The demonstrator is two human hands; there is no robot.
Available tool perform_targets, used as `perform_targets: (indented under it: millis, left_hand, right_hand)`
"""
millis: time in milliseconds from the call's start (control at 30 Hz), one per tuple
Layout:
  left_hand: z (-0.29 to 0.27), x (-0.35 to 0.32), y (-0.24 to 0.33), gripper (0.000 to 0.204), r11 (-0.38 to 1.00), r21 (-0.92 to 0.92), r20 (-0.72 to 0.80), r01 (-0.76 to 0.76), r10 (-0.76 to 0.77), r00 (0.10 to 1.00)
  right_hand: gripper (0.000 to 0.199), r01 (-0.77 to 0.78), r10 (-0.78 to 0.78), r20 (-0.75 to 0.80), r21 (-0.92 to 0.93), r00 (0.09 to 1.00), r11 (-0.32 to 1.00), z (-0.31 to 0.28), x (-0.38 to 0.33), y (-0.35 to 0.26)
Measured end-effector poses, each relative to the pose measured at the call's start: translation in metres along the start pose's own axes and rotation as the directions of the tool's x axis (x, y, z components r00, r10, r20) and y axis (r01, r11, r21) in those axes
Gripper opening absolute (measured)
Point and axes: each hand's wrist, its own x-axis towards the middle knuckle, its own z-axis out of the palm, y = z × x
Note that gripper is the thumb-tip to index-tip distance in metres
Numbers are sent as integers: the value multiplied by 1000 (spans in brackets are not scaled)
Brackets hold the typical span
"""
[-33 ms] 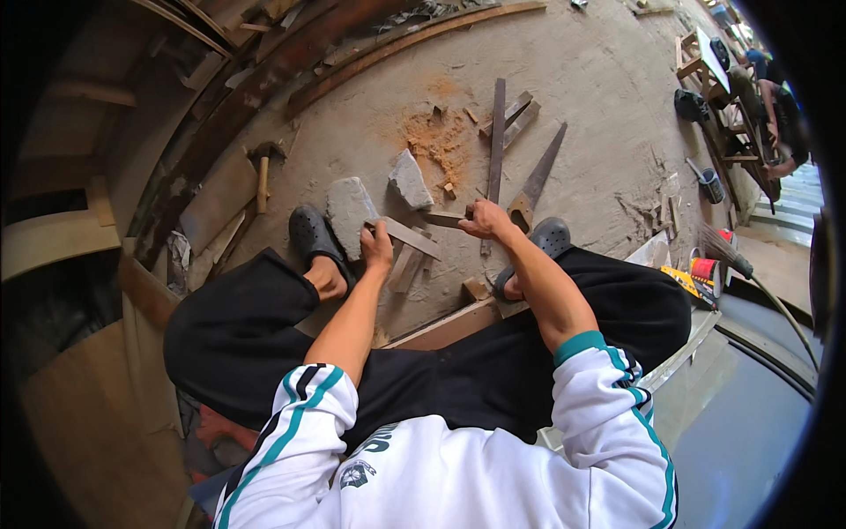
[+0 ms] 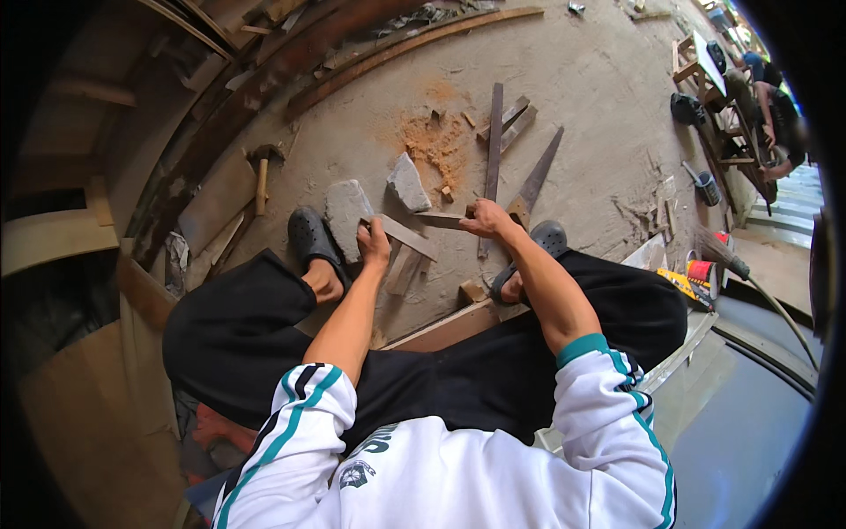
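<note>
My left hand (image 2: 374,240) is closed on the upper end of a short wooden strip (image 2: 410,238) that slants down to the right over the concrete floor. My right hand (image 2: 487,219) grips a flat narrow tool (image 2: 439,219) that points left toward the strip; I cannot make out what kind of tool it is. Two grey stones (image 2: 345,210) (image 2: 408,182) lie just beyond the strip. Both hands work between my feet, which are in black clogs (image 2: 308,236) (image 2: 548,236).
A handsaw (image 2: 535,179) and wooden slats (image 2: 493,141) lie right of an orange sawdust patch (image 2: 436,141). A hammer (image 2: 261,176) rests at left near stacked planks (image 2: 264,79). A broom (image 2: 727,257) and cans stand at right. Another person (image 2: 775,106) works far right.
</note>
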Motion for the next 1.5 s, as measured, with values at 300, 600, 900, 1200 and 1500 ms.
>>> perform_targets:
  millis: [300, 600, 900, 1200, 1500]
  left_hand:
    - [35, -23, 199, 34, 837, -546, 415, -24, 296, 860]
    - [-1, -96, 337, 41, 760, -641, 573, -108, 568, 591]
    - [-24, -131, 370, 37, 797, -570, 600, -198, 569, 563]
    - [-24, -138, 372, 32, 767, -583, 531, -269, 610, 588]
    - [-31, -132, 371, 34, 772, -580, 589, -259, 617, 521]
  right_hand:
    - [46, 67, -6, -177, 342, 984, 937, -221, -83, -60]
    - [35, 164, 10, -385, 416, 923, 894, -279, -189, -134]
    - [34, 308, -58, -463, 488, 884, 817, -271, -207, -138]
    - [32, 345, -79, -496, 472, 865, 812, -265, -214, -139]
    - [34, 334, -71, -490, 475, 869, 814, -261, -214, -141]
